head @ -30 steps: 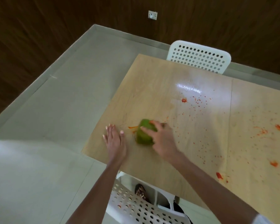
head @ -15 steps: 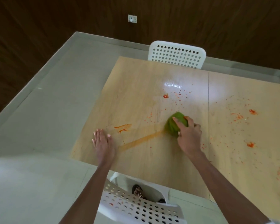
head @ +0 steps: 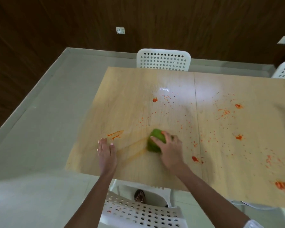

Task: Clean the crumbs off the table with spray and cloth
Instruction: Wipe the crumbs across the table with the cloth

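Gripping a bunched green cloth [head: 155,142] near the front-centre of the wooden table [head: 130,89], the right hand [head: 170,151] curls over it — the left hand [head: 106,153] lies flat beside it, fingers together; beyond, orange-red crumbs [head: 167,97] scatter toward a white perforated chair [head: 163,60].
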